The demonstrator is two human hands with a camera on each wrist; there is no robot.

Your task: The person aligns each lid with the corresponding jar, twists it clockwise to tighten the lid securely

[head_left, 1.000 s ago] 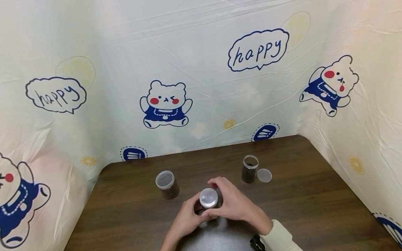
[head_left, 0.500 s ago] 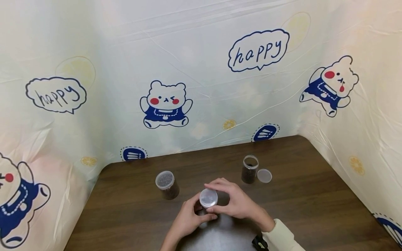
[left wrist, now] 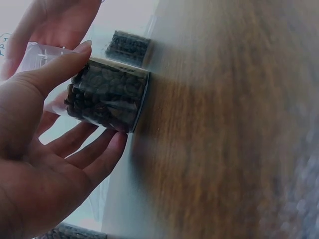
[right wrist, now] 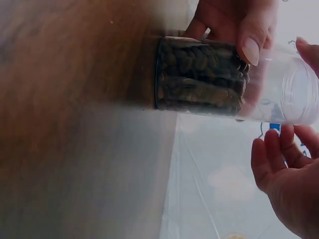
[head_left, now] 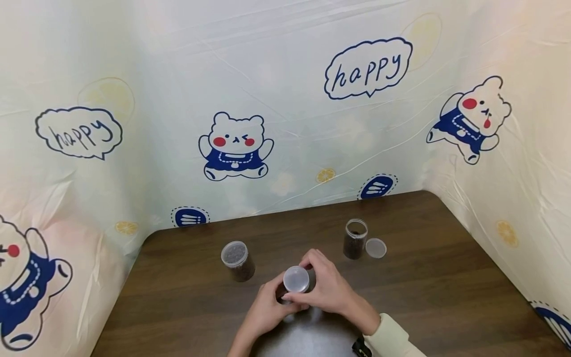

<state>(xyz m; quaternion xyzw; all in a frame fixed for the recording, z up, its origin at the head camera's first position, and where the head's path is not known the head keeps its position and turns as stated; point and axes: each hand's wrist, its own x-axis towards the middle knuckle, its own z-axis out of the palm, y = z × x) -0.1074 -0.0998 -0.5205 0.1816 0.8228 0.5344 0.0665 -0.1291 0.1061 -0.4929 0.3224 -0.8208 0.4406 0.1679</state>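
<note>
we see both hands together at one clear jar [right wrist: 199, 74] of dark beans, upright on the brown table [head_left: 424, 287]: left hand [head_left: 269, 306] wrapped round its body, right hand [head_left: 331, 290] pinching the cap [head_left: 296, 279] between thumb and fingers. we note a second jar [head_left: 241, 265] near the left hand; beyond the right, an open jar [head_left: 354, 244], loose lid [head_left: 376, 248] flat just beside it.

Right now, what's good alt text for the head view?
A person's left hand holds a lidded jar at a brown table while the right hand grips around its top. Farther back stand a dark-filled jar on the left and an open jar on the right, a loose lid beside it.
</note>
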